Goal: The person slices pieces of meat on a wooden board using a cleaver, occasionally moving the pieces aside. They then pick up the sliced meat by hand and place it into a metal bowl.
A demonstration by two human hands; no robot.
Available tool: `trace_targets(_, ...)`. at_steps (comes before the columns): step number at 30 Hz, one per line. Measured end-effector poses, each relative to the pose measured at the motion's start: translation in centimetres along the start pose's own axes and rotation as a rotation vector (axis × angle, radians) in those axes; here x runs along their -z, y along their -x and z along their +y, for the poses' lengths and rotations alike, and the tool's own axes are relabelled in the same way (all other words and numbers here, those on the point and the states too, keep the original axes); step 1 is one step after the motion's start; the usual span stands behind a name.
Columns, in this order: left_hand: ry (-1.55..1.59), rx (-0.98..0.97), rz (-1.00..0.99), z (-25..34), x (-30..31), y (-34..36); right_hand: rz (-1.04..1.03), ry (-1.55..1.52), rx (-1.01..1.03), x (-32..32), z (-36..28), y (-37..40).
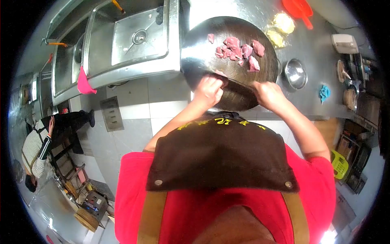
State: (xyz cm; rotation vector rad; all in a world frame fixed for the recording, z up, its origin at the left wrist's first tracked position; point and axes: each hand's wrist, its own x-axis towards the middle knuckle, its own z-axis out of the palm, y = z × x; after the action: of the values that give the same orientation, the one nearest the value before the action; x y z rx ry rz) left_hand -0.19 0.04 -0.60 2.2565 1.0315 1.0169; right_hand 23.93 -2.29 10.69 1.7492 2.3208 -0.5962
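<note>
Chunks of raw red meat (233, 48) lie spread over the far half of a round dark chopping board (203, 34). My right hand (269, 95) is closed around the handle of a knife (240, 83), whose blade runs leftward across the near part of the board. Curled fingers of my left hand (209, 90) press on a small piece of meat (220, 73) close to the blade's left end. That piece is partly hidden by the fingers and the knife.
Left of the board is a steel double sink (174, 32) with a pink cloth (85, 83) over its edge. To the right are a metal bowl (295, 74), a blue cloth (324, 93), bagged yellowish food (283, 24) and a red scoop (298, 9). Another person (36, 142) stands far left.
</note>
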Motion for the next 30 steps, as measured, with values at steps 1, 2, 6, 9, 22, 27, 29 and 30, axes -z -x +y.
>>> trace_targets(1, 0.023, -0.011, -0.004, -0.1, -0.2, 0.1, -0.021, 0.027, -0.015, 0.3, -1.5, -1.9)
trace_targets(2, 0.044, -0.022, -0.010, -0.2, -0.3, 0.1, 0.006, 0.036, 0.025, -0.5, -2.6, -4.2)
trace_targets(6, 0.078, -0.097, 0.027, 0.2, 0.6, -0.2, 0.172, -0.173, 0.076, -0.8, -5.4, -9.3)
trace_targets(9, 0.240, 0.098, 0.140, -0.2, 0.2, -0.5, 0.309, -0.314, -0.141, 0.9, -3.8, -8.1)
trace_targets(22, 0.227, 0.577, -0.036, 0.2, 3.2, -1.6, 0.284, -0.554, -0.423, 0.5, 0.3, 3.3)
trace_targets(27, 0.010, 0.037, 0.004, -0.9, 2.2, -3.6, 0.240, -0.536, -0.434, -0.1, -0.9, 4.1)
trace_targets(29, 0.040, -0.031, -0.043, -1.8, 1.7, -4.2, 0.214, -0.533, -0.436, 0.0, -1.3, 4.1)
trace_targets(30, 0.064, -0.073, -0.072, -1.5, 2.0, -4.8, 0.211, -0.520, -0.413, -0.4, -1.1, 4.0)
